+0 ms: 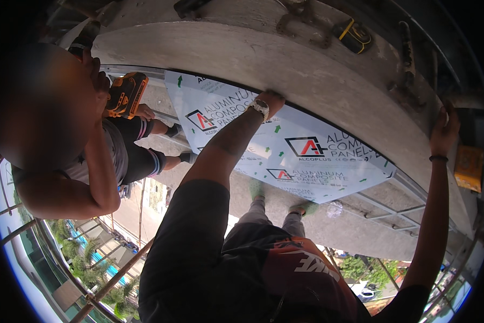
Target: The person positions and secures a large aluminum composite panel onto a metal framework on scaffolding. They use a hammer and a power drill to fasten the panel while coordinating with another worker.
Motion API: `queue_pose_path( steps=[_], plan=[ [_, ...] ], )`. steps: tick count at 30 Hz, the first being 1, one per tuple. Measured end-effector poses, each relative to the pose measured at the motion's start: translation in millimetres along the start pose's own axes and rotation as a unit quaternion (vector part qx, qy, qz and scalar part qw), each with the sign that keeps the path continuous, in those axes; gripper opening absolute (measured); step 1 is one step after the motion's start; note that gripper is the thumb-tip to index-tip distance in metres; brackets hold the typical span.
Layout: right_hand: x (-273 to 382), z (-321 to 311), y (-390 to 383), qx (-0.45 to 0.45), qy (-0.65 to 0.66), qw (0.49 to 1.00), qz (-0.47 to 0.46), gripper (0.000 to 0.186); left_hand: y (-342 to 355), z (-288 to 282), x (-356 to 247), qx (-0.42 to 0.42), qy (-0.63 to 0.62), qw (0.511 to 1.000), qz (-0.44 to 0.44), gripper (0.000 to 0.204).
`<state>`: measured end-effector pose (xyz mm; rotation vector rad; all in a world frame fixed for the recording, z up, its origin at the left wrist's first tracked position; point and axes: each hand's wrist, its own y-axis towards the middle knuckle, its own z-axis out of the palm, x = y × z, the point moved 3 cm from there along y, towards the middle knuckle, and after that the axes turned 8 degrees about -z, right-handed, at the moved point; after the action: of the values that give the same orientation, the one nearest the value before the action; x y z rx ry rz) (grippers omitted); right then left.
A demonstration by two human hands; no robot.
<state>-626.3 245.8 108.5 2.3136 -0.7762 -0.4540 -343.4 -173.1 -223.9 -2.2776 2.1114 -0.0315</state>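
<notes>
A cladding panel (252, 153) covered in white printed protective film with green arrows lies against the curved concrete ledge (225, 51). My left hand (271, 103), with a watch at the wrist, has its fingers curled over the panel's upper edge. Off to the right, my right hand (445, 126), a dark band on its wrist, rests against the concrete with fingers stretched out, holding nothing that I can see. Just beside it is a yellow-orange tool or case (469, 167), only partly visible.
At left a co-worker (91, 156) holds an orange-black cordless drill (128, 96) close to the panel. A yellow-black tape measure (352, 36) lies on the ledge. Metal framing (395, 215) runs beside the panel. Scaffold poles (115, 277) stand above a street far below.
</notes>
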Motion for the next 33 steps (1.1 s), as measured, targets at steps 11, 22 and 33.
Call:
queue_pose_path(
  steps=[11, 22, 33],
  plan=[
    [2, 2, 0, -0.025, 0.031, 0.999, -0.016, 0.034, -3, -15, -4, 0.024, 0.034, 0.999, -0.003, 0.019],
    [-3, 2, -1, -0.002, 0.031, 0.999, 0.008, 0.035, 2, 11, -17, -0.056, 0.012, 0.995, -0.087, 0.02],
    [6, 12, 12, -0.013, 0.037, 0.999, -0.012, 0.036, 37, 70, -41, 0.129, -0.027, 0.989, -0.066, 0.047]
  ],
)
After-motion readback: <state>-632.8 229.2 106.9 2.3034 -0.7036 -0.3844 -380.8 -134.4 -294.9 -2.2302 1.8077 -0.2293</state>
